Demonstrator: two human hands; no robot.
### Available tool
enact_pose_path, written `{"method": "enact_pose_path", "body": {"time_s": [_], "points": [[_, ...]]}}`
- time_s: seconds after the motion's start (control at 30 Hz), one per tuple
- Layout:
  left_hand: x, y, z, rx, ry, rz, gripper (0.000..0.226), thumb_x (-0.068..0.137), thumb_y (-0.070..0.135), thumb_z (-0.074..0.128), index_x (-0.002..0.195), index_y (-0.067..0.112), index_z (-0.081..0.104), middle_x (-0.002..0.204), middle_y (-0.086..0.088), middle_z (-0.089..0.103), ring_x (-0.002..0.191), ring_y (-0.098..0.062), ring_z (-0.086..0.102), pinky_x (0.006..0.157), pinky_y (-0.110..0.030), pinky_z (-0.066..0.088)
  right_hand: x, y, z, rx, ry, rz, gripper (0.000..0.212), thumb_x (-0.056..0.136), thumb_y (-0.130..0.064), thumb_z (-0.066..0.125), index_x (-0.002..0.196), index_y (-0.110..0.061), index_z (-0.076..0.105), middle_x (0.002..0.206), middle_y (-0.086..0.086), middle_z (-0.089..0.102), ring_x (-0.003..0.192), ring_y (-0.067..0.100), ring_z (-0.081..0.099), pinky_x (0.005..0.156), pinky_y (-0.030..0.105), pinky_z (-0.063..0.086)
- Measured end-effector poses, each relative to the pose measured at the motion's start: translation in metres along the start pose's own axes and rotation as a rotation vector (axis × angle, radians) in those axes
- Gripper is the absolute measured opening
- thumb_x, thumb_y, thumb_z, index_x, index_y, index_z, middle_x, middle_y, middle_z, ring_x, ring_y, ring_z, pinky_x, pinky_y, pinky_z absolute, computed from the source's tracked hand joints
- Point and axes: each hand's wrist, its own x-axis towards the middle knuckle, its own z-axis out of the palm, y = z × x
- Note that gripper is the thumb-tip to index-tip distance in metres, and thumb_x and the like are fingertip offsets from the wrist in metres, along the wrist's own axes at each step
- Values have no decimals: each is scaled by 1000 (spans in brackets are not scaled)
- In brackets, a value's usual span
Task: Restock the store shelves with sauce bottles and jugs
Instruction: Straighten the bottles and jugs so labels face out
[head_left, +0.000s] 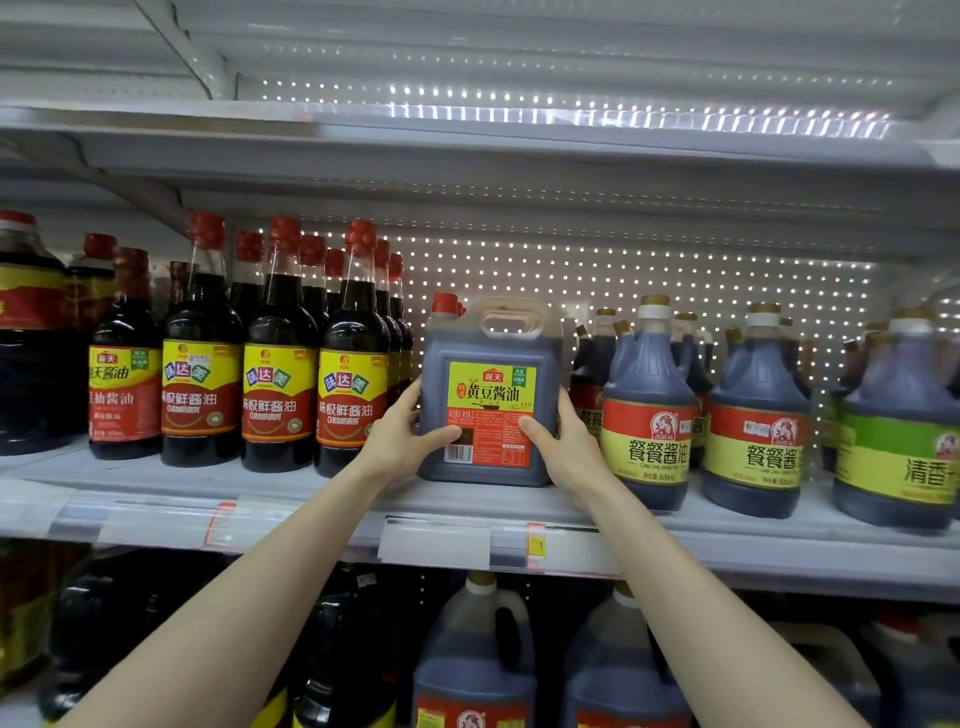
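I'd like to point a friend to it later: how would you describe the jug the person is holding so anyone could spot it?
Look at the middle shelf, in the gap between the tall red-capped bottles and the round gold-capped jugs. The square jug is there, gripped by the left hand and right hand. It alone is boxy, with a built-in top handle.
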Motion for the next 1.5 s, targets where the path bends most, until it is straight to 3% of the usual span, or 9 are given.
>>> {"method": "enact_pose_path", "body": {"time_s": [0.53,0.67,0.97,1.1,1.2,1.3,1.5], "points": [[-1,1,-4,-37,-55,-5,72,90,15,63,149,26,23,141,-3,47,127,-17,46,99,-40,47,-5,-7,3,-73,40,20,70,96,-35,53,154,-25,14,149,3,41,132,23,45,107,41,43],[-1,0,-5,-28,-54,-4,74,90,15,63,150,25,21,138,5,45,128,-14,42,104,-43,44,-8,-10,3,-96,43,28,69,96,-36,53,153,-26,15,149,2,42,132,23,46,107,43,42],[-4,9,-5,51,34,-27,72,89,21,67,148,11,27,143,-10,46,129,-25,47,101,-39,44,-26,-30,-6,-70,148,28,64,96,-28,57,151,-18,27,148,9,42,134,24,43,106,39,42],[-14,21,-7,64,131,27,64,86,25,70,140,11,38,136,-10,52,122,-24,52,101,-42,47,-44,-38,-17,-76,214,-9,58,94,-28,59,146,-16,37,139,9,52,126,23,50,101,38,45],[-26,32,1,66,185,90,56,86,25,70,134,9,45,134,-8,52,120,-21,50,99,-35,43,-63,-39,-28,-68,265,-28,52,93,-27,61,140,-14,45,128,8,60,111,17,56,97,37,49],[-40,45,17,39,141,140,51,86,25,71,129,9,50,127,-7,55,110,-16,52,94,-31,45,-80,-35,-47,-28,323,-35,44,91,-28,64,132,-15,54,115,5,65,105,18,62,96,44,51],[-56,58,66,3,46,150,54,84,27,72,131,10,50,126,-4,56,115,-17,52,91,-29,42,-97,-22,-96,24,374,-28,26,90,-28,66,113,-21,58,106,-2,65,101,18,64,90,43,55]]}}
